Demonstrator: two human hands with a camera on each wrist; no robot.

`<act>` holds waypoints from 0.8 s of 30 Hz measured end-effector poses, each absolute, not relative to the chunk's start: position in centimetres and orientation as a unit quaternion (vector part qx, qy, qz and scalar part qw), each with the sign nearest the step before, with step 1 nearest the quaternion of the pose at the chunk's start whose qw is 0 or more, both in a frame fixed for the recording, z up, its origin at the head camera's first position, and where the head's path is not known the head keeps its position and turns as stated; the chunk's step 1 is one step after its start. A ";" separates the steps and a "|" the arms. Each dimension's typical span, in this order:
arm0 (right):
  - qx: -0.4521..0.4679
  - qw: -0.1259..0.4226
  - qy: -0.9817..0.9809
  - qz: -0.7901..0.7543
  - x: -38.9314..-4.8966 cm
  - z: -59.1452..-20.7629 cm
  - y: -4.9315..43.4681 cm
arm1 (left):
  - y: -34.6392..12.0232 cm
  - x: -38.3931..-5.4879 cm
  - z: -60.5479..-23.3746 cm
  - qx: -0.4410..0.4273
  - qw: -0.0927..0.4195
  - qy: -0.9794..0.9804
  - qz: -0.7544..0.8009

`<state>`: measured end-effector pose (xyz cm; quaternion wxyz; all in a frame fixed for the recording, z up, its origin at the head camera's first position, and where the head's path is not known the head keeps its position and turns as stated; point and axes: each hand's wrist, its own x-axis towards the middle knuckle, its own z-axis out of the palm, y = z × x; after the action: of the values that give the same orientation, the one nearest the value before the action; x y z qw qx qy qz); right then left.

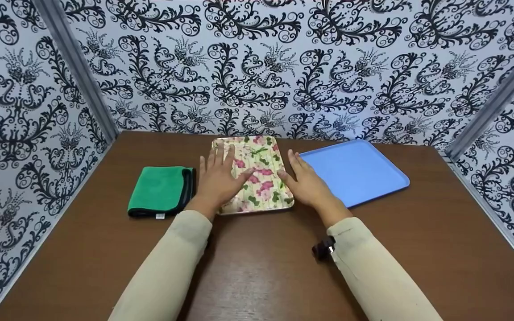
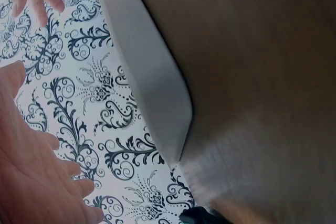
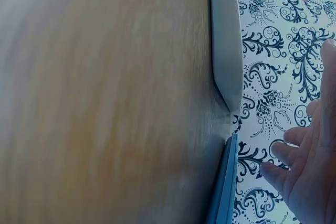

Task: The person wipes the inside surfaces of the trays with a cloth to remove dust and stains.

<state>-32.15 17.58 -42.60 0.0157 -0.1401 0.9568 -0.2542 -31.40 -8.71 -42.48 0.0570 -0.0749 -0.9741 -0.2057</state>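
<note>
The floral tray (image 1: 263,194) lies near the middle of the counter (image 1: 257,272), set a little toward 12 o'clock, its short side nearest the person and its face printed with pink flowers and green leaves on cream. From the left, a patterned wall (image 1: 11,111) of black scrolls on white runs down to the counter, and a grey post (image 1: 76,76) marks the corner at 10 o'clock. At 9 o'clock of the floral tray, and well short of the post, is a cloth (image 1: 158,189), green, folded, edged in black, with a small white tag (image 1: 160,216) at its 6 o'clock. Between cloth and floral tray comes the left hand (image 1: 217,183), spread, fingers toward 12 o'clock and thumb toward 2, over the tray's 9 o'clock side. The left wrist view shows a gap between its palm and the tray's pale side. Next, at the 3 o'clock side, is the right hand (image 1: 308,185), fingers extended toward 11 o'clock and lying close together, thumb apart and pointing at 10, over the tray's edge. It too is held above. A dark device (image 1: 323,249) shows at its cream sleeve (image 1: 382,267). Farther right, at 3 o'clock, the blue tray (image 1: 359,174) lies askew, partly behind that hand; whether the two trays touch there, I cannot tell. Another grey post (image 1: 493,107) stands at 2 o'clock.
</note>
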 end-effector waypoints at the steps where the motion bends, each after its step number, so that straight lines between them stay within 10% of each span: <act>1: -0.140 0.018 0.955 -0.260 -32.1 -42.6 17.5 | -8.9 -31.4 -42.5 -0.074 0.057 -0.975 -0.204; 24: -0.107 0.046 0.907 -0.406 -32.7 -43.5 17.1 | -15.3 -31.2 -41.7 -0.009 0.036 -0.966 -0.256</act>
<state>-32.66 17.07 -43.52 0.0458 -0.1072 0.9065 -0.4058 -31.15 -15.34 -41.71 0.0364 -0.0089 -0.9659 -0.2562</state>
